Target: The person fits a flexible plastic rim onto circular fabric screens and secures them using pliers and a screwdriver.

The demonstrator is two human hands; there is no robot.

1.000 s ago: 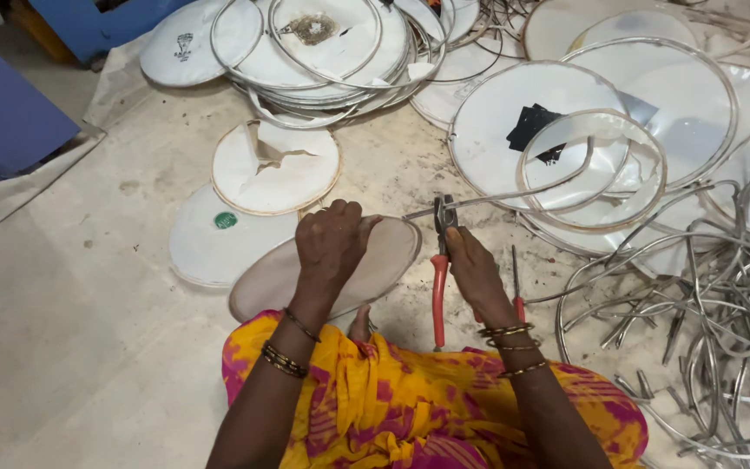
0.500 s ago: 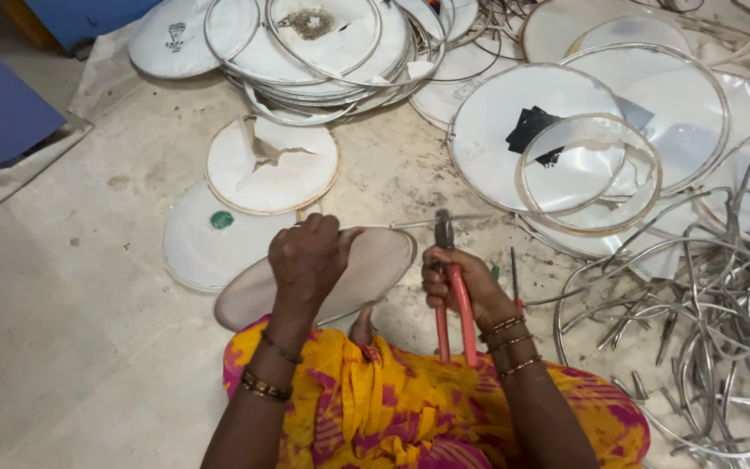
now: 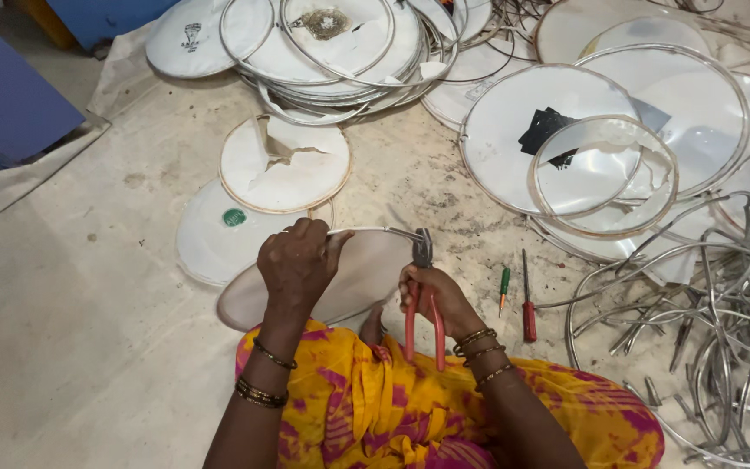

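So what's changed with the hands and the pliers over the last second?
The right hand has slid down the red-handled pliers and swung their handles toward the lap, so they now stand nearly upright, jaws biting the metal rim of the round white skin. The left hand keeps pressing on that skin. The two screwdrivers and the stacked discs lie as before.

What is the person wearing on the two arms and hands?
Both forearms are bare, with no sleeves and no gloves. The left hand has dark and gold bangles in two groups on its forearm. The right hand has several thin gold-coloured bangles at the wrist. No rings can be made out.
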